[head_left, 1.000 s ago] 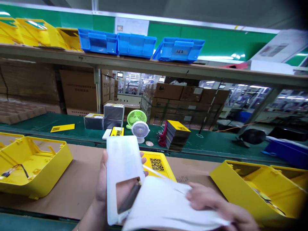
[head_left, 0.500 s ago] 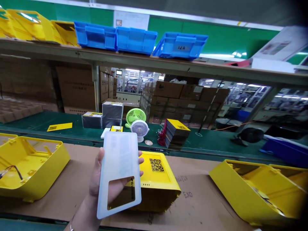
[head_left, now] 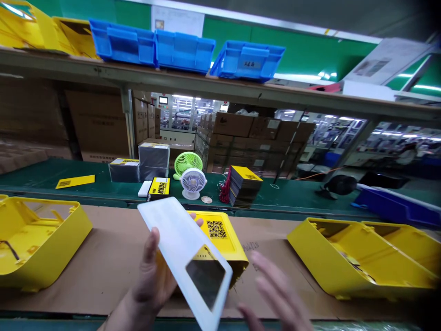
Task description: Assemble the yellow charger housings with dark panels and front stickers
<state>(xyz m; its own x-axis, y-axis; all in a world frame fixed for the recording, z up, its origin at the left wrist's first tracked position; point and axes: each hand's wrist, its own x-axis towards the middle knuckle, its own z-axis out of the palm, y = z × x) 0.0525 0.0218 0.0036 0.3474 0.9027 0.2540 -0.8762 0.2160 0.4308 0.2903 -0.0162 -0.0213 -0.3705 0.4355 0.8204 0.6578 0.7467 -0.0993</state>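
Note:
A flat white panel (head_left: 175,234) with a rectangular window near its lower end is held in my left hand (head_left: 155,271), thumb on its left edge and fingers behind it. The panel tilts, its lower end pointing right. My right hand (head_left: 279,294), blurred by motion, is to the right of the panel with its fingers apart and nothing in them. Behind the panel, a yellow housing (head_left: 230,236) with a QR code on top rests on the brown cardboard (head_left: 113,239), partly hidden.
Open yellow housings stand at the left (head_left: 51,248) and right (head_left: 330,266). On the green ledge are a green fan (head_left: 188,162), a white fan (head_left: 193,181) and a stack of yellow-topped cards (head_left: 245,186). Blue bins (head_left: 186,53) line the shelf above.
My left hand has turned the white panel, so its lower end has swung right. My right hand has come into view at the lower right. The camera view has shifted slightly.

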